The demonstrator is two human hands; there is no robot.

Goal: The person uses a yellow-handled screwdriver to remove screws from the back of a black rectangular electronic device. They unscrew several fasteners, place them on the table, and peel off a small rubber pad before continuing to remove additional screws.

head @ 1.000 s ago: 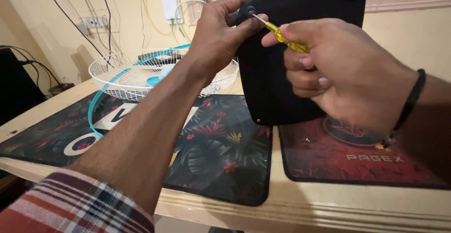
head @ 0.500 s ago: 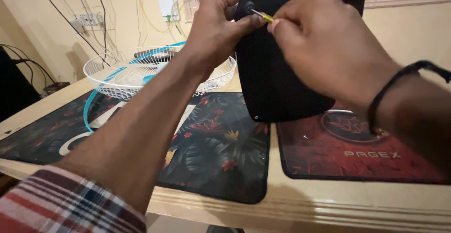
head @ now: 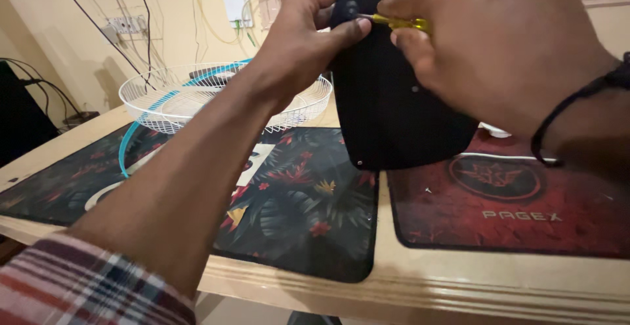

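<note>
While gripping the black panel (head: 394, 102), left hand (head: 308, 43); right hand (head: 505, 43) clenched around yellow screwdriver (head: 397, 22).

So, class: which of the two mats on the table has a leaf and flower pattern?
The left mat, dark with leaves and red flowers; the right mat is red with a round emblem.

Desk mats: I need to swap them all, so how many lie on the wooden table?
2. A dark floral desk mat lies left, under the white wire fan guard; a red desk mat lies right. More may be hidden beyond the frame.
</note>
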